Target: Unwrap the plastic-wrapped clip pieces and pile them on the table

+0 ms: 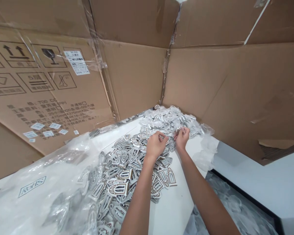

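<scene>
Head view: the right hand (182, 138) has its thumb and fingers drawn together, pinching what looks like a wrapped piece (178, 129), held up just above the heap, perhaps so that the fingertips can work at the film. Close beside it, the left hand (157, 143) curls half closed over the loose pieces; whether it grips one I cannot tell. Beneath and in front of it spreads the pile of arch-shaped pieces (119, 188), grey and white with brown patterning. Beyond both hands, a heap of pieces in clear film (170, 116) sits at the table's far corner, seemingly kept apart from the bare ones. Left of the pile, a large clear bag (33, 209) lies on the white table (170, 209). Tall cardboard panels (137, 81) stand behind, probably as a barrier against spills. Lower right, a black-rimmed bin (247, 195) contains crumpled clear plastic (231, 204).
</scene>
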The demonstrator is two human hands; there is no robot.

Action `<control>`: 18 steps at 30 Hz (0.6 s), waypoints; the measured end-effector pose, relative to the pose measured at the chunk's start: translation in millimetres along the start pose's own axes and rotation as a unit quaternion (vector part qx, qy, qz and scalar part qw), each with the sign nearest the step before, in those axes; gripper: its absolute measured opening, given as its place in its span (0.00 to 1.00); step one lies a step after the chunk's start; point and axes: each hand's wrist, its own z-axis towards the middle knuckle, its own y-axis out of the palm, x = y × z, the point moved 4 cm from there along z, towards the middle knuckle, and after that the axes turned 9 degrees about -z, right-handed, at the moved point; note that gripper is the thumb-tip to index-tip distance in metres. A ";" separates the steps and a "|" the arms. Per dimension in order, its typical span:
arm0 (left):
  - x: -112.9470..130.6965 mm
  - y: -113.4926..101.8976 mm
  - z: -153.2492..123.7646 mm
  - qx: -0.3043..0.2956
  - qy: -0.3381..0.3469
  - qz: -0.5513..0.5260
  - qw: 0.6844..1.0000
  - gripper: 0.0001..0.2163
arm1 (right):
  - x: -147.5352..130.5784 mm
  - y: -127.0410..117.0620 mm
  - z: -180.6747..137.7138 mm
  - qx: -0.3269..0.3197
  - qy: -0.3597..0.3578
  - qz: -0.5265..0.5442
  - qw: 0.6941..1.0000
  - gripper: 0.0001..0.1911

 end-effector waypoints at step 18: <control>-6.6 -3.3 5.7 0.132 0.047 -0.148 0.979 0.06 | -26.7 34.1 -40.9 -0.304 0.256 0.319 0.860 0.11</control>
